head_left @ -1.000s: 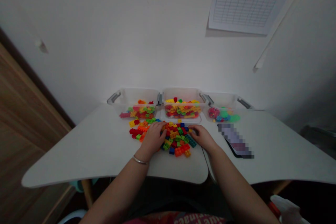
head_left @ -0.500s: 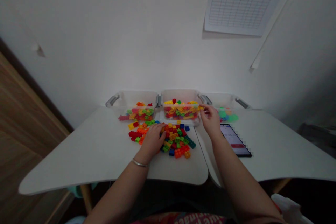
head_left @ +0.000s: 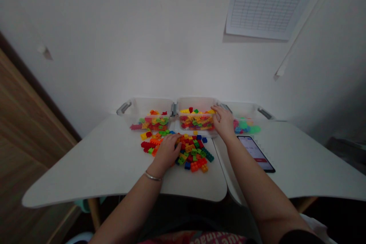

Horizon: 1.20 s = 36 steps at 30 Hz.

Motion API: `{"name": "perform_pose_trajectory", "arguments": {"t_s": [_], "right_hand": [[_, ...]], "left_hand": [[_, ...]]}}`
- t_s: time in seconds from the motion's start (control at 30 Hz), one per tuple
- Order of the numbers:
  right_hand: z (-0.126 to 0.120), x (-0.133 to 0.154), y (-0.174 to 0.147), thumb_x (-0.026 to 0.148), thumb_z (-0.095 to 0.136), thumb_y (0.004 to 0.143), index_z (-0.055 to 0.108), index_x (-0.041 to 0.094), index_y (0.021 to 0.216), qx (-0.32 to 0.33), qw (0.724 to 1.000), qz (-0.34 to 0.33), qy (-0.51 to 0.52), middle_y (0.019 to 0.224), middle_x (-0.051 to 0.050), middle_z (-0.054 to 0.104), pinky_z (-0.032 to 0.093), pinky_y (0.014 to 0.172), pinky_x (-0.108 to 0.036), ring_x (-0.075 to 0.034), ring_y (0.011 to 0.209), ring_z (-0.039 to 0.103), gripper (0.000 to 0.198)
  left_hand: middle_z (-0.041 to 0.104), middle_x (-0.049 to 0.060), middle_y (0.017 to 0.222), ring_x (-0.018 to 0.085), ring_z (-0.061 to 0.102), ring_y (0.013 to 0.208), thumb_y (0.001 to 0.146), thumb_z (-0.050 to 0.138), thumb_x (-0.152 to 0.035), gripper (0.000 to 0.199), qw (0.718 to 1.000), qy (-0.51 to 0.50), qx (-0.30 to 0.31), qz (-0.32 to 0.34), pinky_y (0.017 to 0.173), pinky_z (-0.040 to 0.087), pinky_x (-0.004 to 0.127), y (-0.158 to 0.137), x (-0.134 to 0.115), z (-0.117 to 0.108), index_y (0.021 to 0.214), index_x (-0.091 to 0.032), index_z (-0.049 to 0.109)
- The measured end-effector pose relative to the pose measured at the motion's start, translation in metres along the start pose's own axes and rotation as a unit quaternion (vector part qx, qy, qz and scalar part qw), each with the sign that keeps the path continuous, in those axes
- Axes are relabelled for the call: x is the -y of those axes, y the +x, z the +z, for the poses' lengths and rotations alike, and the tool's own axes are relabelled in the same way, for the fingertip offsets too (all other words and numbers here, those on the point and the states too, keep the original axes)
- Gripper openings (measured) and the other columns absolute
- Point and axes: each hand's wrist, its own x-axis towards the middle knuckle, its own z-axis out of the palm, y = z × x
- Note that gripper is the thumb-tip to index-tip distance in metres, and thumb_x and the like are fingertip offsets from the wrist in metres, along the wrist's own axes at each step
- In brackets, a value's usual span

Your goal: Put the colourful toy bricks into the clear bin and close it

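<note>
Plastic bricks lie heaped on the table, our left hand curled over them. Our right hand, loosely bent at the middle bin, seems mid-delivery; we cannot tell whether either holds anything. Moving on calls for lifting clear.

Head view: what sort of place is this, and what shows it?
Probably an indoor play or work corner: a white tabletop near a wall, piled toy bricks and clear bins.

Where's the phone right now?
In the head view, the phone lies on the white table, right of the right forearm, in front of the rightmost box.
</note>
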Motion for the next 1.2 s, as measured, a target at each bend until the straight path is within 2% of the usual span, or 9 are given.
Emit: {"name": "perform_pose_trajectory", "arguments": {"t_s": [0.13, 0.27, 0.43, 0.57, 0.67, 0.87, 0.97, 1.2], "right_hand": [[0.002, -0.004, -0.005, 0.019, 0.048, 0.084, 0.059, 0.016, 0.130, 0.014, 1.000, -0.018, -0.017, 0.139, -0.012, 0.059, 0.040, 0.108, -0.049, -0.028, 0.123, 0.056, 0.048], [0.003, -0.009, -0.011, 0.015, 0.049, 0.077, 0.053, 0.016, 0.135, -0.008, 0.999, -0.029, 0.014, 0.144, -0.014, 0.053, 0.041, 0.108, -0.049, -0.028, 0.127, 0.052, 0.057], [0.001, -0.007, -0.019, 0.015, 0.048, 0.079, 0.053, 0.016, 0.129, -0.065, 0.995, -0.056, 0.057, 0.138, -0.016, 0.055, 0.041, 0.109, -0.051, -0.027, 0.131, 0.049, 0.051], [-0.002, -0.001, -0.039, 0.016, 0.048, 0.082, 0.057, 0.018, 0.121, -0.113, 0.989, -0.057, 0.075, 0.123, -0.014, 0.062, 0.044, 0.104, -0.051, -0.027, 0.121, 0.054, 0.041], [0.002, 0.000, -0.060, 0.016, 0.048, 0.082, 0.061, 0.020, 0.112, -0.075, 0.991, -0.052, 0.097, 0.111, -0.011, 0.065, 0.050, 0.096, -0.046, -0.025, 0.109, 0.059, 0.033], [0.020, -0.015, -0.092, 0.016, 0.049, 0.083, 0.069, 0.022, 0.093, 0.085, 0.987, -0.018, 0.138, 0.100, -0.008, 0.071, 0.050, 0.094, -0.044, -0.024, 0.101, 0.063, 0.023], [0.026, -0.025, -0.097, 0.017, 0.051, 0.083, 0.071, 0.021, 0.096, 0.142, 0.978, 0.000, 0.151, 0.101, -0.008, 0.073, 0.050, 0.094, -0.043, -0.024, 0.100, 0.065, 0.024], [0.027, -0.026, -0.100, 0.016, 0.057, 0.082, 0.071, 0.019, 0.107, 0.195, 0.974, 0.011, 0.111, 0.107, -0.008, 0.073, 0.049, 0.096, -0.042, -0.025, 0.102, 0.065, 0.029]], "left_hand": [[0.066, 0.010, 0.124, 0.026, 0.057, 0.120, 0.091, 0.052, -0.019, 0.031, 1.000, 0.001, 0.001, -0.006, 0.108, 0.045, 0.046, 0.000, -0.001, -0.001, 0.121, -0.017, 0.062], [0.066, 0.011, 0.125, 0.026, 0.057, 0.120, 0.091, 0.054, -0.019, 0.031, 1.000, 0.002, -0.002, -0.008, 0.109, 0.045, 0.044, 0.000, -0.001, -0.001, 0.121, -0.016, 0.062], [0.065, 0.011, 0.126, 0.025, 0.057, 0.121, 0.091, 0.053, -0.019, 0.032, 1.000, 0.006, 0.003, -0.004, 0.109, 0.044, 0.044, 0.000, -0.001, -0.001, 0.122, -0.014, 0.062], [0.066, 0.011, 0.125, 0.025, 0.057, 0.120, 0.092, 0.052, -0.019, 0.032, 1.000, 0.013, 0.001, -0.001, 0.109, 0.044, 0.044, 0.000, 0.000, 0.000, 0.122, -0.015, 0.062], [0.065, 0.010, 0.125, 0.025, 0.057, 0.121, 0.092, 0.052, -0.019, 0.032, 1.000, 0.016, -0.003, -0.001, 0.109, 0.044, 0.044, -0.001, 0.001, 0.001, 0.122, -0.016, 0.061], [0.066, 0.012, 0.125, 0.026, 0.056, 0.121, 0.091, 0.052, -0.019, 0.033, 1.000, 0.013, 0.003, -0.003, 0.109, 0.044, 0.045, 0.000, 0.001, 0.002, 0.122, -0.014, 0.062], [0.066, 0.011, 0.125, 0.026, 0.057, 0.121, 0.091, 0.052, -0.019, 0.033, 1.000, 0.012, 0.001, -0.001, 0.108, 0.045, 0.045, 0.000, 0.001, 0.001, 0.122, -0.015, 0.061], [0.066, 0.011, 0.124, 0.025, 0.057, 0.120, 0.091, 0.052, -0.020, 0.032, 1.000, 0.011, -0.001, 0.002, 0.109, 0.045, 0.045, 0.000, 0.002, 0.003, 0.122, -0.016, 0.062]]}}
